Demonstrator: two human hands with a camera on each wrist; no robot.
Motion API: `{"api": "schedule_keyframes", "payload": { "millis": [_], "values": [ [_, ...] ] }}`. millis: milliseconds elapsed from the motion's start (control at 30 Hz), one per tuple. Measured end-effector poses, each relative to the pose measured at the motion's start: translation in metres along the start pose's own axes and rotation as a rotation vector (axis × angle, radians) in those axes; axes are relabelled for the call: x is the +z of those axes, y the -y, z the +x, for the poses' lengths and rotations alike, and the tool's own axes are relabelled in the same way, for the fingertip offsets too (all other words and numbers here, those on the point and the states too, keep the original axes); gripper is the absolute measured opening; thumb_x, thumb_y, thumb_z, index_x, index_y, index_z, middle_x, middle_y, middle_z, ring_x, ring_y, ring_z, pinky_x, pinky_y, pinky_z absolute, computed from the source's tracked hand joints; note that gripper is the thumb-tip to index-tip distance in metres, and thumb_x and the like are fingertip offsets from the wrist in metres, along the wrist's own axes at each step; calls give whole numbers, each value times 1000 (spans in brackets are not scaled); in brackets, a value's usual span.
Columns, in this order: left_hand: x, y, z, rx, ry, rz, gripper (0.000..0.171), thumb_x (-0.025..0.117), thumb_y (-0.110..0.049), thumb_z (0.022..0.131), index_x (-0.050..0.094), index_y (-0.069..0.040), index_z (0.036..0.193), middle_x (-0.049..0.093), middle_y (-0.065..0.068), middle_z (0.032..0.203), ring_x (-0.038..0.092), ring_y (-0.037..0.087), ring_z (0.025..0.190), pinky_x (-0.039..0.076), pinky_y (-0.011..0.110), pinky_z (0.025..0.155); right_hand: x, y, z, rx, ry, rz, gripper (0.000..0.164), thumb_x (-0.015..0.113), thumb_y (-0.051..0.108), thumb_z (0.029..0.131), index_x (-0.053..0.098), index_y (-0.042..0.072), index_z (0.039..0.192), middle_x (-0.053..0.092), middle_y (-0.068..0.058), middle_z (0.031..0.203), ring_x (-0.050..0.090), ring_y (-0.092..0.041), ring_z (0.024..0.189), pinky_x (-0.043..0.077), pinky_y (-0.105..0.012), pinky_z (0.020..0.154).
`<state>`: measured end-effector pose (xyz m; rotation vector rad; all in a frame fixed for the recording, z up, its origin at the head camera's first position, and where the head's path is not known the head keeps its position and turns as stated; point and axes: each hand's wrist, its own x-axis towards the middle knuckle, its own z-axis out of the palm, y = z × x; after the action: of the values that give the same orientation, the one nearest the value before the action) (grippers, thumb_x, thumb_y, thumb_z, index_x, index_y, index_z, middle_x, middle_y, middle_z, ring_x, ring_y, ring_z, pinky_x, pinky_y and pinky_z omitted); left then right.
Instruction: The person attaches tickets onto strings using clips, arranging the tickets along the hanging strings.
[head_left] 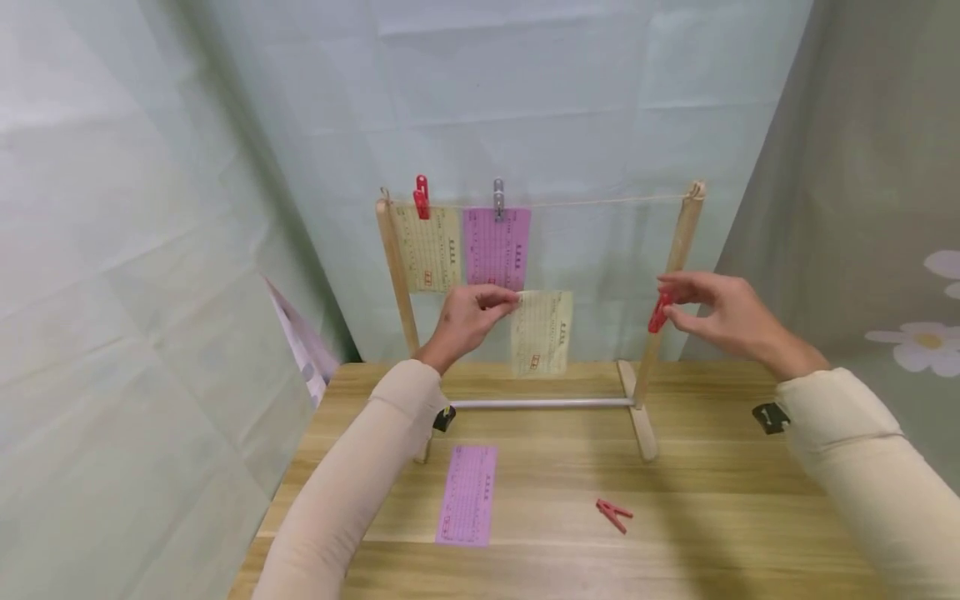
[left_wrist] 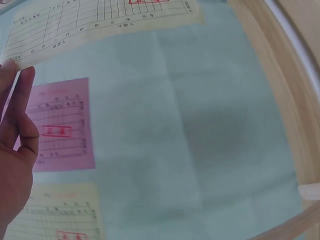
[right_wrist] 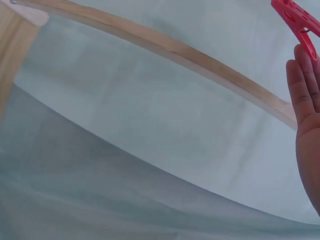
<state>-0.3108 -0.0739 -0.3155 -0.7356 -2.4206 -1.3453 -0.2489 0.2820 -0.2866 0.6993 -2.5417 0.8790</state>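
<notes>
My left hand pinches the top left corner of a pale yellow printed slip, which hangs below the string. In the left wrist view the same yellow slip crosses the top, at the fingertips. Over by the right post, my right hand pinches a red clothespin between thumb and fingers. The right wrist view shows that red clothespin at the fingertips. On the string, another yellow slip hangs from a red clothespin, beside a purple slip under a grey clothespin.
The string runs between two wooden posts, the right post standing on a foot, with a white rod low between them. A purple slip and a red clothespin lie on the wooden table. Pale cloth hangs behind.
</notes>
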Motion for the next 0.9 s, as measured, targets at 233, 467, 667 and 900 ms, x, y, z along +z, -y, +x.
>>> {"api": "schedule_keyframes", "payload": {
  "millis": [233,467,667,900],
  "values": [
    [-2,-15,15,31,-29,-35,9,75,-5,89,79,-4,98,76,7,97,69,14,81,54,22,65,-10,9,18,-46,-27,-52,44,75,-1,86,64,0,129,72,-11,106,68,-19,94,41,-5,76],
    [-4,-24,28,49,-46,-35,10,74,-5,90,78,-4,98,76,7,98,69,13,83,55,24,69,-19,19,30,-38,-25,-32,43,74,2,88,63,0,130,71,-13,109,66,-11,95,40,-4,82],
    [-5,-32,38,70,-67,-10,9,74,-7,91,78,-6,99,76,5,96,65,12,77,51,22,65,-24,28,42,-69,-32,-46,42,73,2,88,63,1,130,71,-13,111,68,-19,97,41,-5,81],
    [-4,-42,46,84,-91,-5,9,74,-8,91,78,-6,99,76,5,96,64,13,76,51,23,66,-29,41,55,-57,-21,-53,42,73,5,90,63,3,131,71,-13,113,67,-20,99,43,-8,79]
  ]
}}
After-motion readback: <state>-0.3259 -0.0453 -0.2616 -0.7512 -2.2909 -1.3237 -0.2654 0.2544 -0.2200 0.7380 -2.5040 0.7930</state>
